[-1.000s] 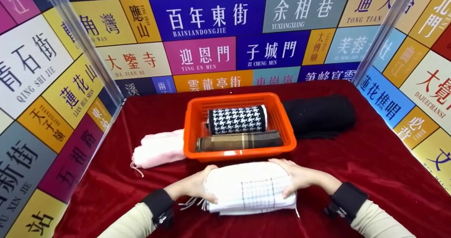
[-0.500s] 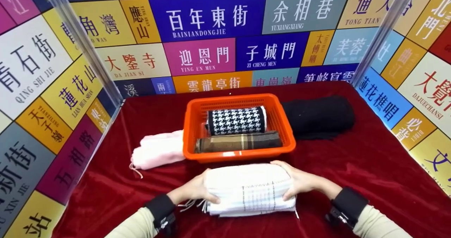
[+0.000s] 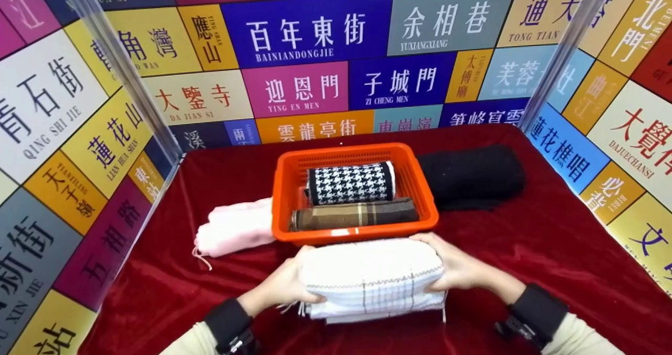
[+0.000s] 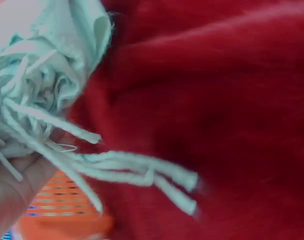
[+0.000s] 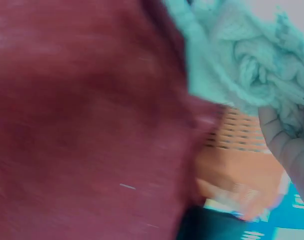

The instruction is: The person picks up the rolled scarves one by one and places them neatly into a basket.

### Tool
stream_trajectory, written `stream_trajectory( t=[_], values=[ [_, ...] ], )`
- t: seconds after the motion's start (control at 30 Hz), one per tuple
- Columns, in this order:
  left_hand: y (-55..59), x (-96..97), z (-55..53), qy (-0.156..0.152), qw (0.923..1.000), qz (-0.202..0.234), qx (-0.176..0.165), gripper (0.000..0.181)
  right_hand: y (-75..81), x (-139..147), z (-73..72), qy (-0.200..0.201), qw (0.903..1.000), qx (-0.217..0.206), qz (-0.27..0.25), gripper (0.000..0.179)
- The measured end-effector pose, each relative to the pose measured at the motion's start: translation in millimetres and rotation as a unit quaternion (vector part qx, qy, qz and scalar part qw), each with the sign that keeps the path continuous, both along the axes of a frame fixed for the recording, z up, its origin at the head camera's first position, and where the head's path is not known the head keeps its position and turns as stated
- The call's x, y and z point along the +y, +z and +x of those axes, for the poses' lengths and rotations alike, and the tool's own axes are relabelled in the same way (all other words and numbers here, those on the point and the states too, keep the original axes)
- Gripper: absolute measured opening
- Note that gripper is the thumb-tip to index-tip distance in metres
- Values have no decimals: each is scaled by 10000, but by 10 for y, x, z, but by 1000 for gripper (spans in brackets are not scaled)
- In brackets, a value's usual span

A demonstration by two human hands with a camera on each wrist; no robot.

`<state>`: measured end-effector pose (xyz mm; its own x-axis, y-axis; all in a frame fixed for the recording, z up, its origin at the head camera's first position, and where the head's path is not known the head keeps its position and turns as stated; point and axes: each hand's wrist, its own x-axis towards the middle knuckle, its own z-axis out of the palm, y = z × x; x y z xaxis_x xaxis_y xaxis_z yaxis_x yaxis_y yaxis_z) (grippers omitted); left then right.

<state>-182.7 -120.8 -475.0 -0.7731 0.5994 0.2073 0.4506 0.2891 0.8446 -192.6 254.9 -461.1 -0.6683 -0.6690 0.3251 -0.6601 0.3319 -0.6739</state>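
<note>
Both hands grip a rolled white scarf [image 3: 373,276] by its two ends, just in front of the orange basket [image 3: 354,234]. My left hand [image 3: 287,281] holds the left end, fingers behind and thumb in front. At the right end my right hand [image 3: 462,265] grips it the same way. Thin plaid lines and a stitched edge run across the scarf's front. In the left wrist view, white fringe [image 4: 136,167] dangles from the roll's end above the red cloth. The right wrist view shows the scarf's spiral end [image 5: 252,75] against the fingers.
Inside the basket lie a black-and-white houndstooth roll [image 3: 352,183] and a brown plaid roll [image 3: 357,213]. A pink roll with fringe [image 3: 236,226] lies left of the basket, a black roll [image 3: 472,176] right. Red velvet [image 3: 525,271] covers the table, with sign-printed panels [image 3: 315,29] around it.
The white scarf has risen slightly and tipped, its stitched edge showing more across the front. Both hands have moved with it, keeping their grip. The head view has shifted a little.
</note>
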Motion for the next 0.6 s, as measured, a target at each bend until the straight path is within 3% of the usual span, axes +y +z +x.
stream_trajectory(
  t=[0.17, 0.27, 0.37, 0.43, 0.6],
  values=[
    [376, -4, -160, -17, 9990, 383, 237, 77, 600, -98, -61, 327, 9975, 202, -587, 81],
    [620, -14, -364, 95, 9976, 504, 459, 79, 832, -115, -239, 87, 9974, 400, -588, 79],
    [805, -15, -623, 436, 9960, 427, 659, 79, 877, -86, -564, -332, 9971, 550, -415, 84],
    [870, -6, -819, 729, 9949, 292, 640, 78, 851, -70, -816, -575, 9964, 592, -203, 88],
    [802, 47, -1272, 1300, 9898, -283, 501, 76, 700, -90, -1351, -830, 9944, 593, 265, 97]
  ],
)
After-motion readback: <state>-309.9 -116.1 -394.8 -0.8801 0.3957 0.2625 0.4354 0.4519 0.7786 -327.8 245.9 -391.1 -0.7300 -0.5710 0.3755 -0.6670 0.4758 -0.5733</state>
